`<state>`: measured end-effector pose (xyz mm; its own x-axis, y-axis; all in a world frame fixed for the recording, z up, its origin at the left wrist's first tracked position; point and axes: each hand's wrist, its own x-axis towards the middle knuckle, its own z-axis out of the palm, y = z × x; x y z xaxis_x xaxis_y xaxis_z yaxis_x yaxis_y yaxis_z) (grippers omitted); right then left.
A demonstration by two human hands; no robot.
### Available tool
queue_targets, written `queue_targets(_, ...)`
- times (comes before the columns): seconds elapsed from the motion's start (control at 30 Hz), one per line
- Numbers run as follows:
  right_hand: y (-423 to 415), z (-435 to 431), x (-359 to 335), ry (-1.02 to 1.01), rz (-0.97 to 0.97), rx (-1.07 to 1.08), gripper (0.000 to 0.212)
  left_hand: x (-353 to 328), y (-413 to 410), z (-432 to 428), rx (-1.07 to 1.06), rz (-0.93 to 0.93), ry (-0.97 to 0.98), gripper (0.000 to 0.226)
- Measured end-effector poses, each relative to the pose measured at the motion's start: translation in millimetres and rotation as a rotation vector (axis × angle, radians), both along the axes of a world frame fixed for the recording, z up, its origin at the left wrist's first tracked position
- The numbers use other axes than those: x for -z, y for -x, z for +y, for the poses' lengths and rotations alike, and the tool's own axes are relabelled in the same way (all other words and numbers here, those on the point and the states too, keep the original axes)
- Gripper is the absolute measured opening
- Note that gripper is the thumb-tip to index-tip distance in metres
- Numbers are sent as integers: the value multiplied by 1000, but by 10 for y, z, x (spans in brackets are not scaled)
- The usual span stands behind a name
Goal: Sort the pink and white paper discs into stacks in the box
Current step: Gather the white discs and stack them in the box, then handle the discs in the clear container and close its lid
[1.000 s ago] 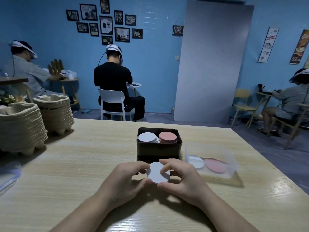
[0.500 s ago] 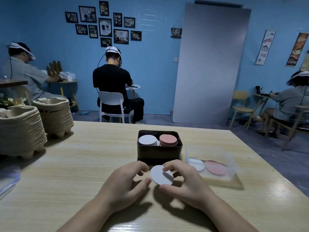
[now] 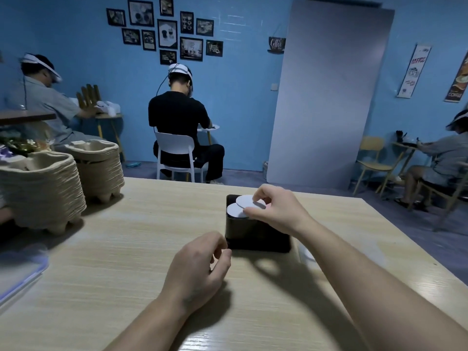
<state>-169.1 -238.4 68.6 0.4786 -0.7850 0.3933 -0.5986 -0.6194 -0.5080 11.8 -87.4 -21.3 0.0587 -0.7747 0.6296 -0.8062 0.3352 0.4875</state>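
Note:
A dark box (image 3: 253, 234) stands on the wooden table (image 3: 126, 249) in front of me. My right hand (image 3: 276, 207) hovers over it and pinches a white paper disc (image 3: 247, 200) by its edge. Just below that disc lies the white stack (image 3: 234, 211) in the box's left side. The pink stack is hidden behind my right hand. My left hand (image 3: 200, 269) rests on the table just in front of the box's left corner, fingers loosely curled, holding nothing.
Two stacks of pulp egg trays (image 3: 40, 188) stand at the table's left. A clear plastic container (image 3: 305, 253) sits right of the box, mostly hidden by my right forearm. A clear lid (image 3: 17, 277) lies at the left edge. Several people sit at other tables behind.
My right hand carried the white disc away from both hands up over the box. My left hand let go of it and stayed low on the table. The camera moved closer.

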Motion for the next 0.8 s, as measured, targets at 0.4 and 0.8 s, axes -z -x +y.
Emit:
queue_targets(0.4, -253, -208, 39, -28, 227, 44, 32, 24, 33, -20, 66, -5, -1, 11)
queue_targets(0.8, 669, -36, -69, 7, -68, -36, 25, -32, 153, -44, 104, -151, -6, 9)
